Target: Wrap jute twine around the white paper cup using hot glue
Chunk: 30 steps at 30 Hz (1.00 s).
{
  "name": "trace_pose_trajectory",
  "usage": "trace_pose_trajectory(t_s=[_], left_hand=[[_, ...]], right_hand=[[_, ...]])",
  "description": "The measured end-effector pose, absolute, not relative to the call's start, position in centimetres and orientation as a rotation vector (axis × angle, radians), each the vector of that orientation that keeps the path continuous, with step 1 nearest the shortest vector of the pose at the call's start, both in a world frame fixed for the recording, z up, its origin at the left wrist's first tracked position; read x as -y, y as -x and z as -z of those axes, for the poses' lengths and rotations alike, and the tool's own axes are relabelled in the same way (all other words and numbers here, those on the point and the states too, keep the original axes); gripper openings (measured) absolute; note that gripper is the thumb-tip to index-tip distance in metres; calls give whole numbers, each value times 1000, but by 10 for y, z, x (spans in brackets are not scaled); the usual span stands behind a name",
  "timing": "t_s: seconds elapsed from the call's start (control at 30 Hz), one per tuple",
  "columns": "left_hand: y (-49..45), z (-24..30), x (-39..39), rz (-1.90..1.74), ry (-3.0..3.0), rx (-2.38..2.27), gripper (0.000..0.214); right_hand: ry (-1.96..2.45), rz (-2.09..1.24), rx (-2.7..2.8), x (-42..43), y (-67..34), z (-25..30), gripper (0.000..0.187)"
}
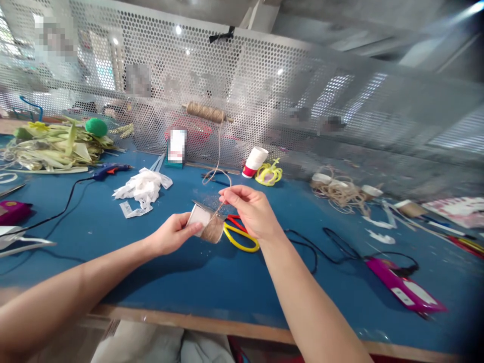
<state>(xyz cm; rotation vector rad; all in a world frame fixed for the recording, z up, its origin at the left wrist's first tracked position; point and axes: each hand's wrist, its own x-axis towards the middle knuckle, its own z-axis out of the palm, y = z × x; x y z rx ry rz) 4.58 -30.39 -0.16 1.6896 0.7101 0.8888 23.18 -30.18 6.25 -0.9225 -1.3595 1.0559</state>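
Observation:
My left hand (175, 233) is closed around the white end of a paper cup (199, 218), which is tipped on its side above the table. Brown twine (212, 229) is wound around the cup's other end. My right hand (245, 206) pinches the strand of twine between thumb and fingers, just above and to the right of the cup. From there the strand loops up to a twine spool (205, 112) on a rod at the mesh panel. Scissors with red and yellow handles (242, 238) lie beneath my right hand, partly hidden by it and the cup.
Crumpled white plastic (141, 189), a blue glue gun (109, 171) and a pile of husks (53, 148) lie left. A red-and-white cup (255, 161) and a yellow crown-shaped piece (269, 174) stand by the mesh panel (159, 65). Right are tangled twine (340, 194) and a purple power strip (404, 287).

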Motion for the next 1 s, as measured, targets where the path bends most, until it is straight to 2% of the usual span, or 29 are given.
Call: trace_pose_trajectory(t_s=[0.43,1.0], left_hand=[[-41,-1,312,-846,-1916,-653,38],[-37,-7,317,-1006,-1966,-570,32]], right_hand=[[1041,-973,1368,292,-227,-50,17],[1105,-1439,1198,291,-214,-29,25]])
